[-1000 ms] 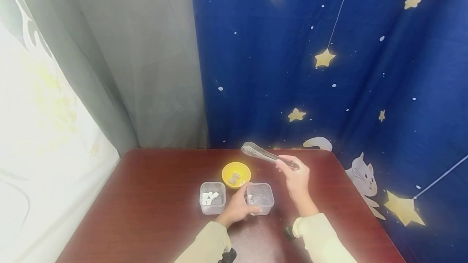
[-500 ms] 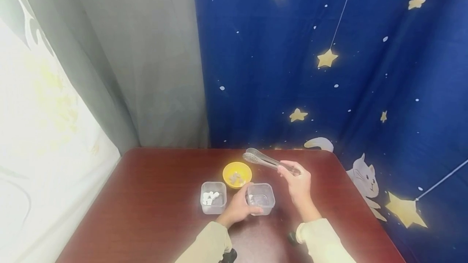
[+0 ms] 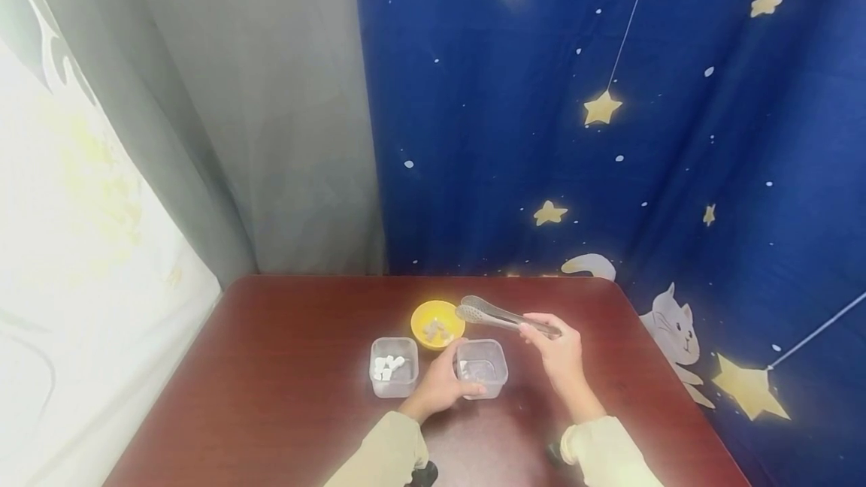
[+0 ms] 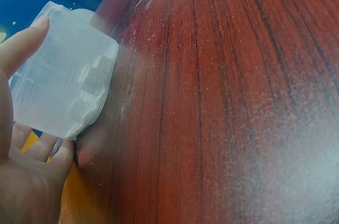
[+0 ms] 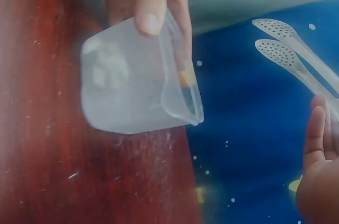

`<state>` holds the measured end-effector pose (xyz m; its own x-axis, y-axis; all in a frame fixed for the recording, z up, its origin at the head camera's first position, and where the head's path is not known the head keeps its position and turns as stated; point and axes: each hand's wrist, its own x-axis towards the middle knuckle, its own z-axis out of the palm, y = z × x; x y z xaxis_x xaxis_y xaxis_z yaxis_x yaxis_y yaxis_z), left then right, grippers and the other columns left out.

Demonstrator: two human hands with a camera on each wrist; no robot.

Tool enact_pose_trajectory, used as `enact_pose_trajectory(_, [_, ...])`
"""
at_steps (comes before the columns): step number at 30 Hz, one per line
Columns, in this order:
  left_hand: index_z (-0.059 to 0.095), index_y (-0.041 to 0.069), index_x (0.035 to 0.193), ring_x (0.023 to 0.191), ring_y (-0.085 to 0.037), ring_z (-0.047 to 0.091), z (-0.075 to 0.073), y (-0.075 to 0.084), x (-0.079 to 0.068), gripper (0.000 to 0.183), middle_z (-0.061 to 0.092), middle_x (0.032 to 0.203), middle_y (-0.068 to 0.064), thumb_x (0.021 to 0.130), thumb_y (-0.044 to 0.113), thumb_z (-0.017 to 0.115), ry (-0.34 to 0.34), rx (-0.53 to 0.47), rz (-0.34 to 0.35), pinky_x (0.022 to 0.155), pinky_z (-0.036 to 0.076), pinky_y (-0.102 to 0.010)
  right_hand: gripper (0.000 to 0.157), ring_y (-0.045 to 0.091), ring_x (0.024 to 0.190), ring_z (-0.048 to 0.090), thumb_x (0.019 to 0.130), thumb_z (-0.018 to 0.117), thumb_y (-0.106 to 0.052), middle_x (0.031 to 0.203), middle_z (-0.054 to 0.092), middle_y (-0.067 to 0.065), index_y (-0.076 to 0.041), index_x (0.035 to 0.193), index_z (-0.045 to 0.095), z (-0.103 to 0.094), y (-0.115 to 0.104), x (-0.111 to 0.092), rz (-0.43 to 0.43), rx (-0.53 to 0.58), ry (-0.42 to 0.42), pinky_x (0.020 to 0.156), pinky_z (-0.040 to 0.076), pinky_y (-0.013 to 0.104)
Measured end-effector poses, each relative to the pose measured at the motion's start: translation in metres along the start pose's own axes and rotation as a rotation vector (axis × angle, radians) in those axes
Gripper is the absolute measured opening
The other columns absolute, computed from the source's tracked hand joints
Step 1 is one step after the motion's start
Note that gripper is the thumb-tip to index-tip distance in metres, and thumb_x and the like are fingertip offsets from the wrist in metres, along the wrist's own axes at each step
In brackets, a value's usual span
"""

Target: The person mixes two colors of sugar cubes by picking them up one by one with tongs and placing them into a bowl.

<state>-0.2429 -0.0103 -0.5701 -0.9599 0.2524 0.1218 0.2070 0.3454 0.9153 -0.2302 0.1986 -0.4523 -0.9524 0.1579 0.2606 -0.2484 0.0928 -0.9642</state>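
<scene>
My left hand (image 3: 440, 383) grips a clear plastic container (image 3: 492, 367), thumb on its near wall and fingers on the far side. White pieces show inside against its left side; the right wrist view shows them blurred through the wall (image 5: 124, 97). My right hand (image 3: 560, 350) holds metal tongs (image 3: 497, 316), whose perforated heads stand slightly apart with nothing between them. These heads hang above the container, by the right rim of a yellow bowl (image 3: 416, 319). Several greyish pieces (image 3: 436, 331) lie in the bowl.
A second clear container (image 3: 406, 391) holding several white pieces (image 3: 387, 367) stands left of my left hand. The dark red table (image 3: 291, 397) ends at a back edge, with a blue star curtain (image 3: 473, 134) and a grey curtain (image 3: 284, 134) behind it.
My right hand has come down and a little to the right, bringing the tongs lower beside the bowl. The left hand and the containers have stayed in place.
</scene>
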Motion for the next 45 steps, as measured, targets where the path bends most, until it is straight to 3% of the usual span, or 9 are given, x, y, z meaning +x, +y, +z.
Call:
enact_pose_trajectory(2, [0.038, 0.007, 0.146, 0.107, -0.026, 0.057, 0.0, 0.0, 0.0, 0.099, 0.058, 0.125, -0.01, 0.065, 0.027, 0.091, -0.002, -0.003, -0.004, 0.095, 0.043, -0.044, 0.025, 0.013, 0.064, 0.066, 0.082, 0.075, 0.001, 0.08, 0.069, 0.023, 0.011, 0.104, 0.069, -0.002, 0.006, 0.0, 0.003, -0.004, -0.004, 0.062, 0.055, 0.025])
enact_pose_trajectory(9, [0.04, 0.009, 0.144, 0.107, -0.028, 0.057, -0.001, 0.002, 0.0, 0.096, 0.058, 0.125, -0.012, 0.064, 0.025, 0.091, 0.002, -0.027, 0.008, 0.096, 0.043, -0.047, 0.028, 0.018, 0.067, 0.067, 0.08, 0.079, -0.005, 0.076, 0.071, 0.011, 0.007, 0.105, 0.07, -0.014, 0.04, 0.002, 0.013, -0.019, 0.011, 0.063, 0.055, 0.026])
enact_pose_trajectory(16, [0.037, 0.011, 0.147, 0.111, -0.027, 0.056, 0.0, -0.003, 0.0, 0.1, 0.058, 0.128, -0.011, 0.064, 0.027, 0.091, -0.007, -0.019, -0.005, 0.099, 0.041, -0.045, 0.025, 0.034, 0.075, 0.068, 0.081, 0.078, -0.006, 0.078, 0.071, 0.01, 0.004, 0.103, 0.071, -0.022, 0.053, -0.003, 0.0, -0.085, -0.043, 0.067, 0.057, 0.038])
enact_pose_trajectory(21, [0.038, 0.013, 0.146, 0.109, -0.027, 0.057, 0.0, -0.003, 0.0, 0.098, 0.058, 0.127, -0.01, 0.065, 0.026, 0.091, -0.011, -0.032, 0.001, 0.098, 0.043, -0.046, 0.023, 0.034, 0.074, 0.069, 0.08, 0.079, -0.006, 0.078, 0.071, 0.009, 0.0, 0.1, 0.072, -0.027, 0.059, -0.006, 0.007, -0.12, -0.069, 0.068, 0.057, 0.043])
enact_pose_trajectory(30, [0.042, 0.009, 0.143, 0.106, -0.019, 0.057, -0.002, 0.0, 0.0, 0.095, 0.058, 0.126, -0.004, 0.064, 0.029, 0.091, 0.001, 0.025, 0.012, 0.095, 0.044, -0.043, 0.026, 0.018, 0.077, 0.069, 0.077, 0.083, -0.014, 0.091, 0.072, 0.013, -0.004, 0.098, 0.073, -0.035, 0.061, -0.005, -0.008, -0.229, -0.201, 0.065, 0.056, 0.03])
enact_pose_trajectory(45, [0.042, 0.013, 0.143, 0.105, -0.019, 0.058, -0.001, -0.001, 0.001, 0.094, 0.059, 0.124, -0.002, 0.065, 0.03, 0.091, -0.003, 0.0, 0.02, 0.095, 0.044, -0.045, 0.022, 0.016, 0.077, 0.068, 0.08, 0.08, -0.012, 0.091, 0.072, 0.006, -0.008, 0.1, 0.072, -0.035, 0.06, 0.012, -0.054, -0.384, -0.46, 0.068, 0.055, 0.03])
